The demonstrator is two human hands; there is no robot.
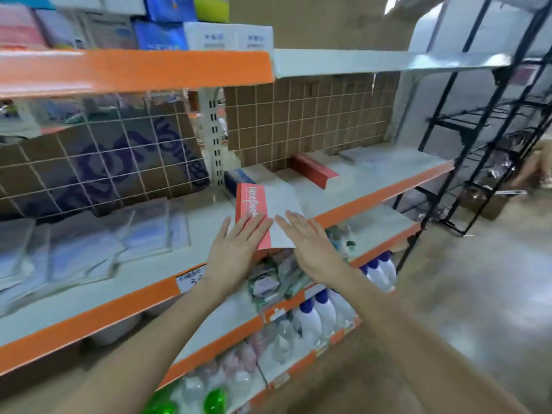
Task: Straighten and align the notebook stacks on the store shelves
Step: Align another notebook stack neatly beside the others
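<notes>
Both hands, left hand (236,243) and right hand (307,243), are lying flat, fingers straight, grasping nothing, on the notebook stack (265,213). The stack is overhanging the shelf (373,195) near edge. Uneven pushing is risking a skew or fall.

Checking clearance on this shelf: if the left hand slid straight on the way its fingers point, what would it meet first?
The left hand already lies flat on the red-and-white notebook. Sliding on along its cover, it would probably meet the blue-edged notebook stack behind, then the cardboard-backed wire grid; depth is unclear.

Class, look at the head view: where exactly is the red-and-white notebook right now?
The notebook lies mid-frame on the middle shelf, overhanging its orange front edge, with the left hand and right hand flat on its near end.
</notes>
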